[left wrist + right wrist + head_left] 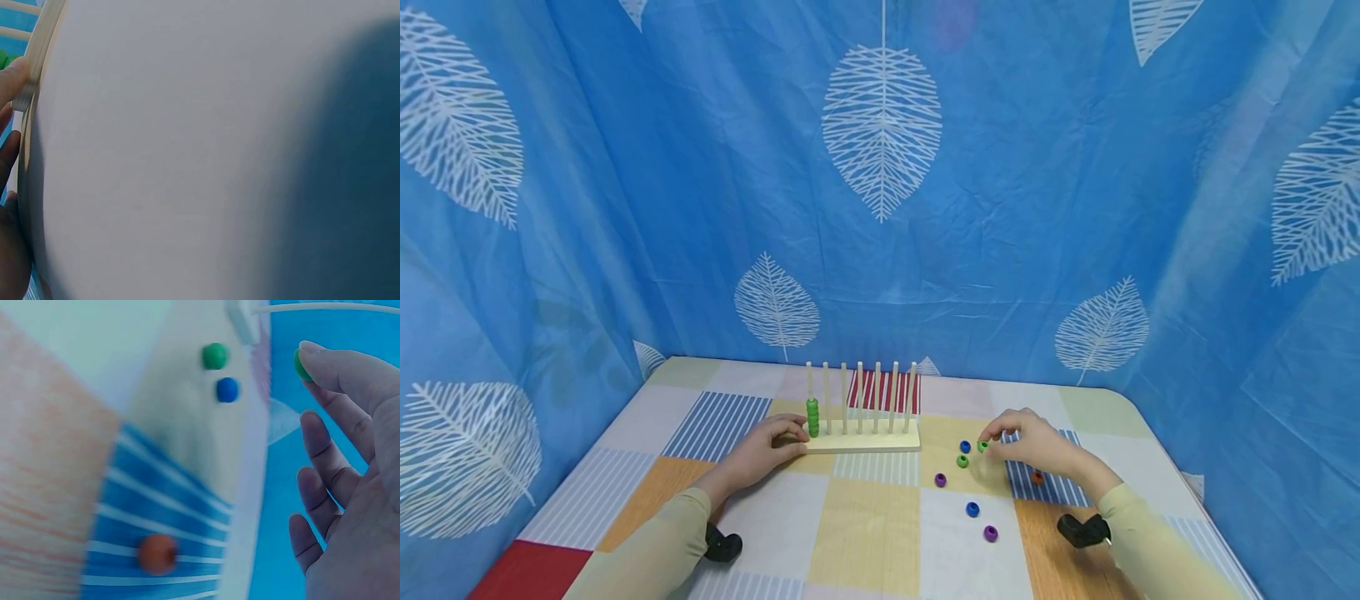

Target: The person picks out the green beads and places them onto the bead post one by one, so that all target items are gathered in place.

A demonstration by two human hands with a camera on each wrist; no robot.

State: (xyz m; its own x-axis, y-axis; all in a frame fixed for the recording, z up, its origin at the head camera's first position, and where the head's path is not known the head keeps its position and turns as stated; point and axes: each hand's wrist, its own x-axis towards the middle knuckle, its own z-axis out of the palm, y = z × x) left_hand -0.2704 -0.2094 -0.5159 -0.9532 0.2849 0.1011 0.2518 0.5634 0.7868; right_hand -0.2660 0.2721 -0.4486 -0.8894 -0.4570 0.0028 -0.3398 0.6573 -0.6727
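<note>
A pale wooden peg rack stands on the table with a row of upright pegs. Several green beads are stacked on its leftmost peg. My left hand holds the rack's left end; in the left wrist view the thumb lies against the edge of the base. Over to the right, my right hand pinches a green bead between thumb and index finger, the other fingers loosely bent. That bead looks raised off the table in the right wrist view.
Loose beads lie right of the rack: a green bead, blue beads, purple beads and an orange bead by the right hand. A patchwork cloth covers the table. Blue leaf-patterned curtains enclose it.
</note>
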